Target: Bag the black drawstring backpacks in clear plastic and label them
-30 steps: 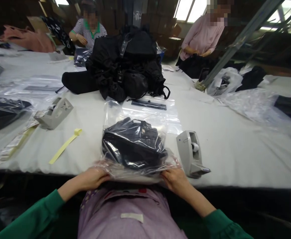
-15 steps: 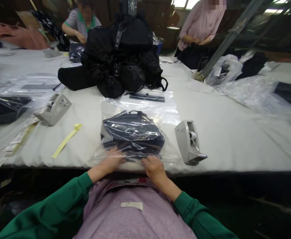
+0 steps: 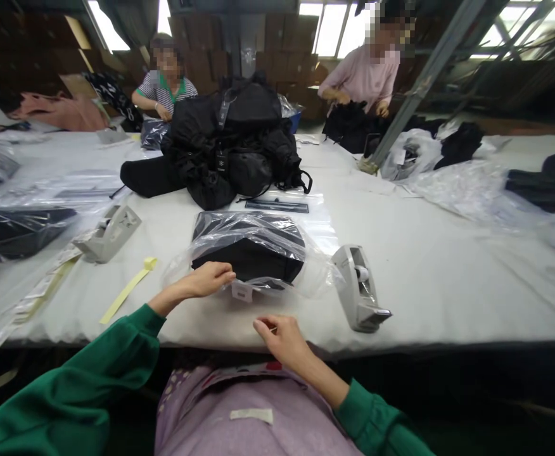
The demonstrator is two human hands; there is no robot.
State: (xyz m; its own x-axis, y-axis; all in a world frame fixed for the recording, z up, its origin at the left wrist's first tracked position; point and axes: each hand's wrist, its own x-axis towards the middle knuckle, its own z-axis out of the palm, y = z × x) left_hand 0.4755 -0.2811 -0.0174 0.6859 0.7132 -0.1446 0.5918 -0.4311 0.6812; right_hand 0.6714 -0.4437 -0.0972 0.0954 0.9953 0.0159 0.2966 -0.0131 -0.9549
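White label [image 3: 242, 292] near left hand [image 3: 210, 279] is unreadable; black tag [image 3: 221, 159] bears snowflake-like mark.

Looks like a packing workshop or factory floor. Shows this in a long, white-covered tabletop [image 3: 424, 278] with a dark article [image 3: 253, 256] in a clear plastic bag [image 3: 322, 278], a heap of black goods [image 3: 244, 120] with hanging tags [image 3: 221, 159], and two tape dispensers [image 3: 346, 288]; in two co-workers [image 3: 360, 76] along the far side; and in brown cartons [image 3: 287, 69] stacked behind, near bright windows [image 3: 325, 28] and a slanting metal post [image 3: 424, 88].
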